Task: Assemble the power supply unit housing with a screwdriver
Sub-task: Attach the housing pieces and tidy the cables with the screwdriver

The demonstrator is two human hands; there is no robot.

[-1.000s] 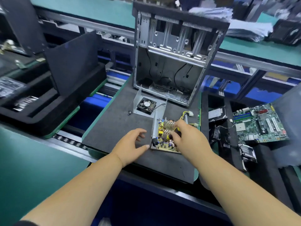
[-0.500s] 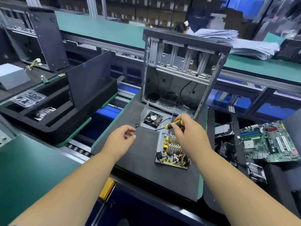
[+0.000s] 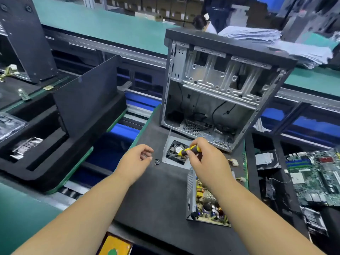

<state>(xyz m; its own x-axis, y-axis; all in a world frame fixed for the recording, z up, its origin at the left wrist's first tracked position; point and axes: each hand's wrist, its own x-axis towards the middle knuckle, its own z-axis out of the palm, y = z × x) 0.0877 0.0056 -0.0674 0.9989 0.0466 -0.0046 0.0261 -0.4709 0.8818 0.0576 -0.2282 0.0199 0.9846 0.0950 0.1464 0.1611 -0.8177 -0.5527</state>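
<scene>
Dark foam mat point(image 3: 161, 196) carries the open power supply base point(image 3: 206, 205) near right and its fan cover point(image 3: 176, 153) farther off. My right hand point(image 3: 207, 161) grips the screwdriver point(image 3: 189, 150); my left hand point(image 3: 136, 161) hovers loosely curled, holding nothing, beside the screws point(image 3: 157, 161). I judge the cover light, stiff and sharp-edged, best held by its flange.

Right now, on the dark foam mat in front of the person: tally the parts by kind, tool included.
Open computer case: 1
Fan panel: 1
Power supply base with circuit board: 1
Yellow-and-black screwdriver, in the right hand: 1
Cluster of small dark screws, count unclear: 1
Total: 5
</scene>
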